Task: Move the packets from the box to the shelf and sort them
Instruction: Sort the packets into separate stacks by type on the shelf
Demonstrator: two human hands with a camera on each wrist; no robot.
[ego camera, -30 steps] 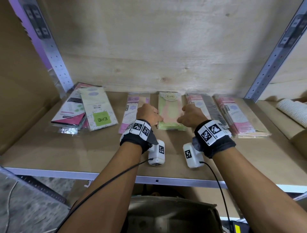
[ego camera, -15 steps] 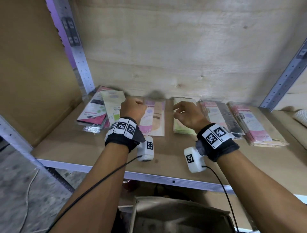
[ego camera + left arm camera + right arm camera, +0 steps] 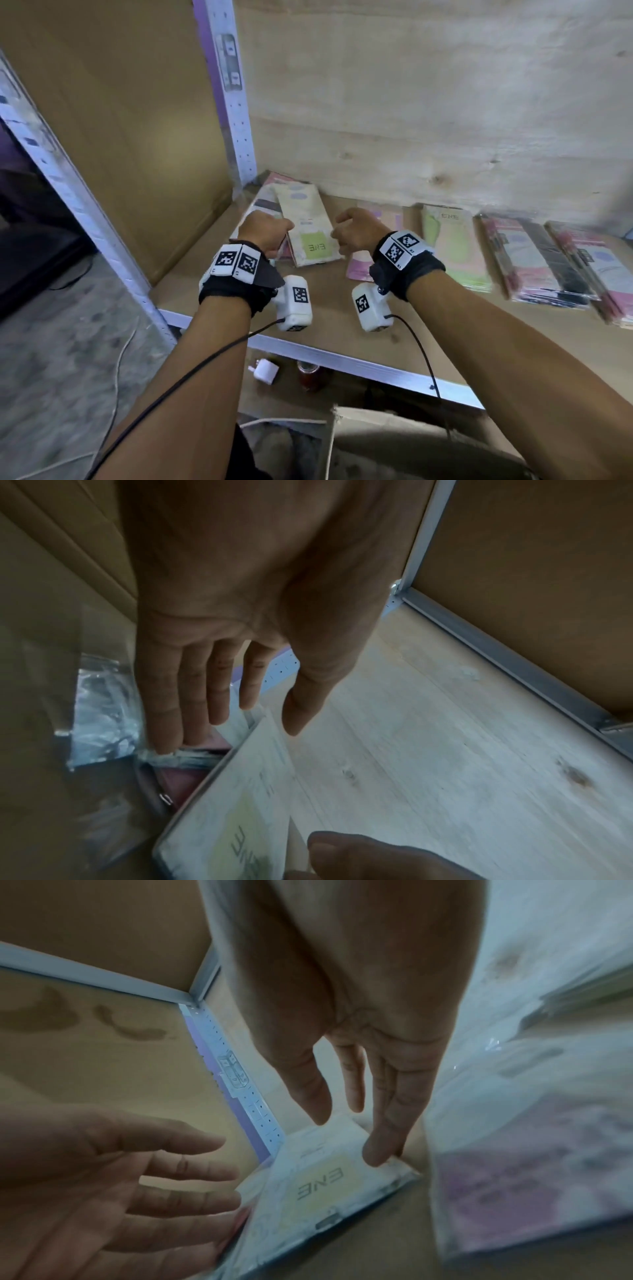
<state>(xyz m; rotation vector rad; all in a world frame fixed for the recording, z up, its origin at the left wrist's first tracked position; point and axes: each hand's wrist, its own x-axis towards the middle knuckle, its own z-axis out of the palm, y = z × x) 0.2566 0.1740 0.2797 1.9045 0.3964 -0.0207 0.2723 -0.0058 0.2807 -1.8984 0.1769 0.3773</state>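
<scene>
Both grips spread and holding nothing, left hand (image 3: 265, 229) and right hand (image 3: 356, 229) flanking the green-labelled packet (image 3: 310, 230) on the shelf (image 3: 329, 301).

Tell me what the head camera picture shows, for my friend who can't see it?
Two hands, the left hand and right hand, reach toward a cream packet with a green ENE label at the left end of a wooden shelf. More pink and green packets lie in a row to the right.

Plywood back wall (image 3: 428, 102), perforated metal upright (image 3: 236, 113), grey concrete floor (image 3: 61, 359).
</scene>
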